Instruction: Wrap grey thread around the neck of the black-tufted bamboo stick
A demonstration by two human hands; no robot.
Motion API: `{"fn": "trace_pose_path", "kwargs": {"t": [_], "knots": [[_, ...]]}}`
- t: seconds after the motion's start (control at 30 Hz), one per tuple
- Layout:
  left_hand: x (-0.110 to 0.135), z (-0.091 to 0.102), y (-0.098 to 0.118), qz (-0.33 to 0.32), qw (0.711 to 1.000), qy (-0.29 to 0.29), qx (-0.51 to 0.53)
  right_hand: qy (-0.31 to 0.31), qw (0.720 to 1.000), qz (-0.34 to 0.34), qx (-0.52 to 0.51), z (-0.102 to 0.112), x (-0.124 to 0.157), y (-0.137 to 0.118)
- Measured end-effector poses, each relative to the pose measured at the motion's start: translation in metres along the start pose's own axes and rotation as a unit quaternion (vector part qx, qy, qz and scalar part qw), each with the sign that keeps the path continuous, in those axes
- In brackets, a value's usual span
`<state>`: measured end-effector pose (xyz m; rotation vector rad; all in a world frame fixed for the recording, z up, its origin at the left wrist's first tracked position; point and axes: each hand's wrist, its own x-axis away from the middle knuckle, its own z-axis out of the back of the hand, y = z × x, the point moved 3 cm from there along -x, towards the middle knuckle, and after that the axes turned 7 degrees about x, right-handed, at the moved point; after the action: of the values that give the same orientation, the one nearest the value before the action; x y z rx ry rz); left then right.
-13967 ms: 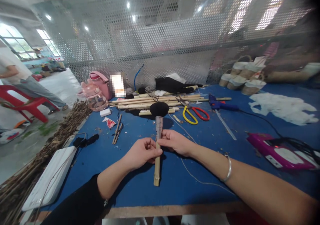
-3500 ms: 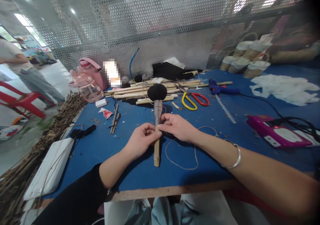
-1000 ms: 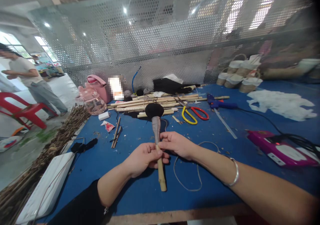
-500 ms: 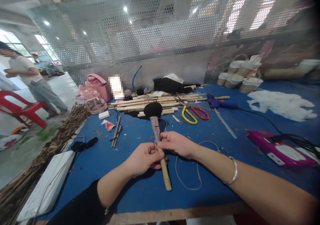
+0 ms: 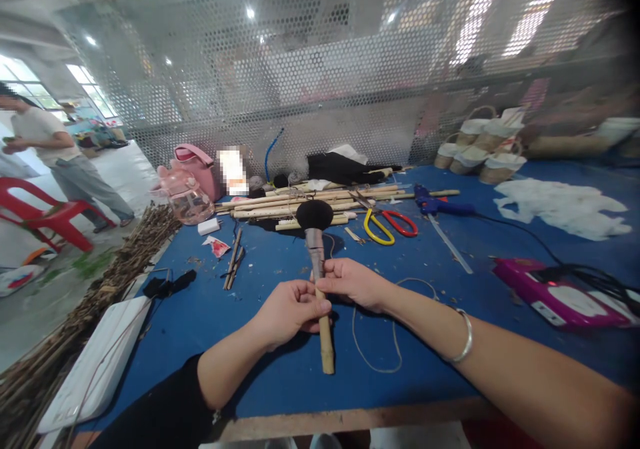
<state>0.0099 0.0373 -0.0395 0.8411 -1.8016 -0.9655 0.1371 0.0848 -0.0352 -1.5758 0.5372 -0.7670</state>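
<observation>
A bamboo stick (image 5: 325, 342) with a round black head (image 5: 314, 214) and a twine-wrapped neck points away from me above the blue table (image 5: 280, 376). My left hand (image 5: 293, 310) is closed round its middle. My right hand (image 5: 353, 282) pinches the stick just above the left, at the lower end of the wrapping. A thin string (image 5: 373, 342) loops on the table under my right wrist, which wears a silver bangle (image 5: 463, 337).
Behind lie several bamboo sticks (image 5: 320, 199), yellow-and-red scissors (image 5: 387, 226), a blue glue gun (image 5: 440, 206) and a pink device (image 5: 555, 296) with a cable. A white box (image 5: 95, 369) and twigs (image 5: 90, 309) sit left. A person (image 5: 45, 149) stands far left. Mesh wall behind.
The stick's lower end swung out to the right and has come back toward upright. Both hands keep their grip at the same spot; the string loop has shifted slightly.
</observation>
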Motion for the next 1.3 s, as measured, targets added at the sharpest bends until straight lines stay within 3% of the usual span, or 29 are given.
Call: {"fn": "trace_pose_path", "kwargs": {"t": [0.17,0.23,0.37,0.47,0.57,0.73,0.83,0.93,1.1,1.17,1.3], "knots": [[0.0041,-0.0032,0.0047,0.031,0.996,-0.083,0.018,-0.046,0.999,-0.005,-0.011,0.0036,0.0018,-0.0002],[0.0045,-0.0022,0.0055,0.021,0.997,-0.073,-0.002,-0.030,0.999,-0.005,-0.018,0.0033,0.0011,0.0000],[0.0037,0.0028,0.0069,-0.031,0.994,0.020,-0.101,0.002,1.000,0.000,-0.027,-0.0010,-0.0008,-0.0005],[0.0022,0.0039,0.0063,-0.048,0.989,0.050,-0.130,0.008,1.000,0.004,-0.014,-0.0033,-0.0015,-0.0015],[0.0007,0.0043,0.0053,-0.043,0.993,0.042,-0.105,0.013,1.000,-0.001,-0.007,-0.0021,-0.0015,-0.0010],[0.0039,0.0014,0.0055,0.021,0.999,-0.037,-0.026,-0.008,1.000,0.004,-0.015,0.0028,-0.0013,0.0031],[0.0065,-0.0017,0.0081,0.028,0.997,-0.066,-0.014,-0.025,1.000,0.013,-0.012,0.0039,-0.0019,0.0050],[0.0055,-0.0028,0.0086,0.006,0.998,-0.048,-0.043,-0.021,0.999,0.020,-0.016,0.0023,-0.0025,0.0038],[0.0006,0.0018,0.0041,-0.039,0.992,0.049,-0.106,-0.017,0.999,0.033,-0.015,-0.0030,-0.0025,-0.0007],[-0.0001,0.0023,0.0025,-0.031,0.995,0.042,-0.089,-0.016,0.999,0.028,-0.019,-0.0029,-0.0025,-0.0006],[0.0017,-0.0007,0.0022,0.016,0.999,-0.031,-0.021,-0.022,0.999,0.008,-0.029,-0.0004,-0.0028,0.0018]]}}
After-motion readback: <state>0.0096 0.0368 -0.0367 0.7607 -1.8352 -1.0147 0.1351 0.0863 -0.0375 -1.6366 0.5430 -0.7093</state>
